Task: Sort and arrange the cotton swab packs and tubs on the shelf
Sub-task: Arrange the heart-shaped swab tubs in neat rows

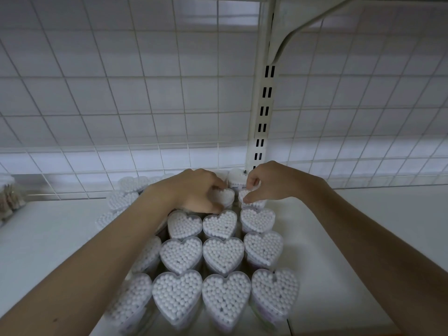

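Nearest the camera, three clear heart-shaped tubs stand side by side at the front of the white shelf [363, 238]: the front left tub [176, 295], the front middle tub [226, 298] and the front right tub [275, 291], each packed with upright white cotton swab tips that fill the heart outline. A hint of purple shows low on their sides, but no brand or wording can be read there. Behind them the same tubs run back in further rows of three, touching one another, among them the centre tub [223, 254] of the second row, while a looser column of tilted tubs [139, 301] leans along the left edge, partly hidden under the left forearm. Both bare forearms reach in from the bottom corners toward the back of the block. The left hand [197, 190] has its fingers curled down round the top of a rear tub [224, 197] in the middle column and grips it. The right hand [263, 184] pinches the rim of the neighbouring rear right tub [252, 201] between thumb and bent fingers. Just beyond the hands stands a white container [236, 178] with a dark strip of print too small to read. Far left on the shelf sits a clear jar [9, 195] of brownish sticks. Behind everything rises a white wire grid panel [121, 93] and a slotted white upright post [263, 105] carrying a bracket.
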A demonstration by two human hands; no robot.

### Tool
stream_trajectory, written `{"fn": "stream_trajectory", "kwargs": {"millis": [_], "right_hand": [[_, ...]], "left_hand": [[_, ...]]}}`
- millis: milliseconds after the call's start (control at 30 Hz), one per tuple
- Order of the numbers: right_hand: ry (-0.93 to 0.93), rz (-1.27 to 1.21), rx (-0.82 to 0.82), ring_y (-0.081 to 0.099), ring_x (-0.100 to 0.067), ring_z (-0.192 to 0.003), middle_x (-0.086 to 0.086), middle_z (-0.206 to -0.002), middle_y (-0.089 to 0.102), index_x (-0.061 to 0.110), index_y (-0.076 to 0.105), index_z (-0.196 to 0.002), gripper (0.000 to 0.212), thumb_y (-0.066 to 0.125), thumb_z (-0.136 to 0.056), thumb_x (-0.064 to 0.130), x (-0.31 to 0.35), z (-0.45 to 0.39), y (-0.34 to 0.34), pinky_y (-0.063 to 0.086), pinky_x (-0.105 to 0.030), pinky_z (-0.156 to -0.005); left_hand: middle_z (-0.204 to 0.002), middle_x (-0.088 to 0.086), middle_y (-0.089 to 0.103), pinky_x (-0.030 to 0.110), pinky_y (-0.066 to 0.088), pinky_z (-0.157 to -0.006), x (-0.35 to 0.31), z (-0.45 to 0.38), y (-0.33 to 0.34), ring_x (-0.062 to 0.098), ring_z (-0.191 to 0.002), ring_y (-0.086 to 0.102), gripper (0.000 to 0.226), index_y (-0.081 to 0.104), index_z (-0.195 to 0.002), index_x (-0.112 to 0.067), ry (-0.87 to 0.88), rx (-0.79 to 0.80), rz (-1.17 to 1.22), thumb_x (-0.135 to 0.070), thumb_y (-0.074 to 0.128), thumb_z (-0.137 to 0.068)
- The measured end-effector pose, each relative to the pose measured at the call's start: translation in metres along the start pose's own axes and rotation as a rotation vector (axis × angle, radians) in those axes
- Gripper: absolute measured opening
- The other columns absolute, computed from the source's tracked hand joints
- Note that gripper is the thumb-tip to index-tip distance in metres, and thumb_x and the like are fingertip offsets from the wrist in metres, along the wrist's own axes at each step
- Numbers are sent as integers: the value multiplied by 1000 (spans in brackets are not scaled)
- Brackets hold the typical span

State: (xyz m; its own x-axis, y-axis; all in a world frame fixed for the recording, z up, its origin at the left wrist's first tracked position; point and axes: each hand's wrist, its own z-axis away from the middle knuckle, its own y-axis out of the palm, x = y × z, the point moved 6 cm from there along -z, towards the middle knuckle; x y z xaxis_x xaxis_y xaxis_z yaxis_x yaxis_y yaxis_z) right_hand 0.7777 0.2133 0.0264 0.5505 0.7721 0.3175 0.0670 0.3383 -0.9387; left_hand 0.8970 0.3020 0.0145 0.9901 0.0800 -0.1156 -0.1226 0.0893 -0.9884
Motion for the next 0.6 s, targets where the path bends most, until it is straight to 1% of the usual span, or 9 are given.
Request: {"fn": "stream_trajectory", "kwargs": {"millis": [133, 200, 233, 300, 367, 400, 500, 567, 600], "right_hand": [[-7, 19, 10, 55, -42, -106, -26, -114, 59, -5, 60, -104, 52, 71, -76, 36, 1, 0, 2, 46, -50, -91], [-7, 33, 17, 54, -41, -107, -26, -114, 59, -6, 60, -105, 52, 71, -77, 37, 2, 0, 2, 46, -50, -91], [-7, 41, 21, 54, -41, -107, -26, -115, 59, -6, 60, -106, 53, 71, -77, 37, 2, 0, 3, 46, -50, -92], [-5, 43, 30, 54, -40, -107, -25, -115, 59, -5, 60, -106, 52, 71, -76, 37, 3, 0, 3, 46, -50, -93], [-3, 42, 39, 56, -38, -107, -23, -114, 60, -3, 61, -105, 51, 71, -76, 38, 4, 0, 2, 46, -49, -93], [-1, 44, 45, 57, -37, -106, -22, -114, 61, -1, 62, -104, 50, 71, -76, 38, 4, 0, 2, 47, -48, -93], [-4, 53, 61, 60, -27, -101, -10, -108, 65, 7, 64, -102, 42, 71, -76, 39, 5, 1, 2, 48, -41, -90], [-10, 66, 73, 59, -19, -100, 0, -106, 63, 14, 64, -101, 37, 71, -76, 40, 6, 2, 2, 48, -35, -88], [-14, 76, 80, 59, -17, -100, 2, -106, 62, 16, 64, -101, 36, 71, -76, 41, 7, 2, 2, 48, -34, -88]], "left_hand": [[-127, -5, 54, 37, 43, -95, 3, 0, 1, 16, -115, 49, 56, 54, -128, -23, 4, 5, 48, -54, 57, -81], [-121, -3, 57, 38, 44, -94, 1, 1, 0, 17, -112, 51, 56, 58, -123, -19, 4, 7, 62, -55, 57, -80], [-117, -1, 59, 39, 45, -92, 0, 1, 0, 18, -109, 53, 60, 61, -119, -17, -1, 9, 59, -60, 54, -77], [-108, 5, 62, 42, 47, -87, -2, 2, 0, 22, -100, 56, 75, 64, -107, -11, -11, 6, 45, -71, 43, -66], [-101, 7, 63, 42, 49, -84, -2, 2, 1, 22, -95, 58, 83, 65, -102, -9, -15, -5, 39, -76, 36, -61], [-99, 6, 64, 42, 49, -83, -2, 2, 2, 22, -94, 58, 82, 65, -101, -10, -18, -6, 35, -76, 38, -63], [-90, 4, 65, 41, 51, -78, -3, 2, 2, 22, -86, 60, 60, 66, -94, -12, -3, -31, 47, -67, 49, -77], [-84, 1, 63, 41, 51, -75, -3, 2, 1, 19, -80, 59, 49, 66, -87, -18, 1, -44, 61, -64, 50, -79], [-84, -1, 63, 41, 51, -76, -3, 2, 1, 18, -80, 58, 46, 65, -86, -20, 2, -39, 55, -63, 50, -79]]}}
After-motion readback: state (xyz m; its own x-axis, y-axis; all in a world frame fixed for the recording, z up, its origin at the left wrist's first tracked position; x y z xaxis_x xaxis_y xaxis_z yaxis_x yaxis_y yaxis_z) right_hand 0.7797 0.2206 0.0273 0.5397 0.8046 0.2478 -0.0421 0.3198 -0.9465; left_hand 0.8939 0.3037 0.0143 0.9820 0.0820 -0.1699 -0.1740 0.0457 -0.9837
